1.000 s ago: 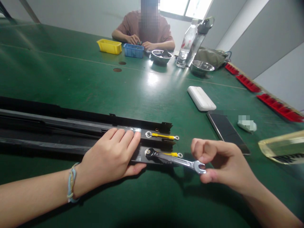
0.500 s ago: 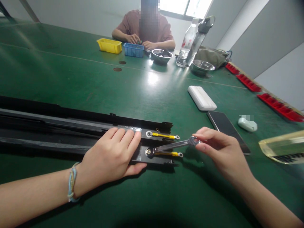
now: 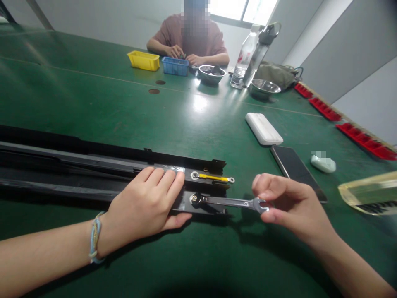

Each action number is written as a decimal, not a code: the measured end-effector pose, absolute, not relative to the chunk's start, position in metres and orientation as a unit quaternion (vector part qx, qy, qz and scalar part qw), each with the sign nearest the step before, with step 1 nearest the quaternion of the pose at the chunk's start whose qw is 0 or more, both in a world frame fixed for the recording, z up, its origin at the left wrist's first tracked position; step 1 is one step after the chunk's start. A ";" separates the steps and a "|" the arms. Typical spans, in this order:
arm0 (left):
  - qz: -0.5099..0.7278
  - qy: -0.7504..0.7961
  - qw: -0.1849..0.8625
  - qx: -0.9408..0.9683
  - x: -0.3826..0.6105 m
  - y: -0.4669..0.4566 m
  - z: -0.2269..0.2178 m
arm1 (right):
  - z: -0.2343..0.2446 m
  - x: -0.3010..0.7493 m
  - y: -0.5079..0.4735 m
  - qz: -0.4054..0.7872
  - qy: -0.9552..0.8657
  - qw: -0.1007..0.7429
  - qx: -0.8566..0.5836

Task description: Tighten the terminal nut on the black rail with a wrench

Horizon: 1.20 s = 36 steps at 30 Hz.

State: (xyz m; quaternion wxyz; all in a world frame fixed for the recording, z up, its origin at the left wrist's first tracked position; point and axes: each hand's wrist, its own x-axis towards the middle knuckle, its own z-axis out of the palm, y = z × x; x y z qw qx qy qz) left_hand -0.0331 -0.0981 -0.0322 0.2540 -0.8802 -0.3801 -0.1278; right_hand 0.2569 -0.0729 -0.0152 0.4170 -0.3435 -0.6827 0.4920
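Note:
My left hand (image 3: pixel 149 203) is closed over the near black metal channel (image 3: pixel 62 188), fingers across its top and thumb along its near edge. Between the thumb and fingers of my right hand (image 3: pixel 288 203) is the open end of a combination wrench (image 3: pixel 229 201). The wrench's ring end sits around a nut on a bolt at the channel's right end. Beyond it, a yellow wire with ring terminals (image 3: pixel 214 178) is attached at one end to the other channel (image 3: pixel 173 158). The wrench hides whatever lies directly beneath its shaft.
Right of the channels lie a white power bank (image 3: pixel 263 129), a phone (image 3: pixel 297 169) and a small pale case (image 3: pixel 323 164). Across the green table (image 3: pixel 102 107) a person sits behind a yellow bin (image 3: pixel 144 62), a blue bin (image 3: pixel 175 67) and a metal bowl (image 3: pixel 212 76). Bottles (image 3: pixel 242 66) stand nearby.
The wrench's free end has swung toward me, down in the view, along with my right hand. Its shaft now covers the lower yellow wire. My left hand has stayed in place.

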 end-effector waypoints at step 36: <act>-0.127 -0.380 0.249 -0.882 -0.034 -0.096 -0.035 | -0.024 0.245 -0.063 0.393 -0.636 0.462 -0.477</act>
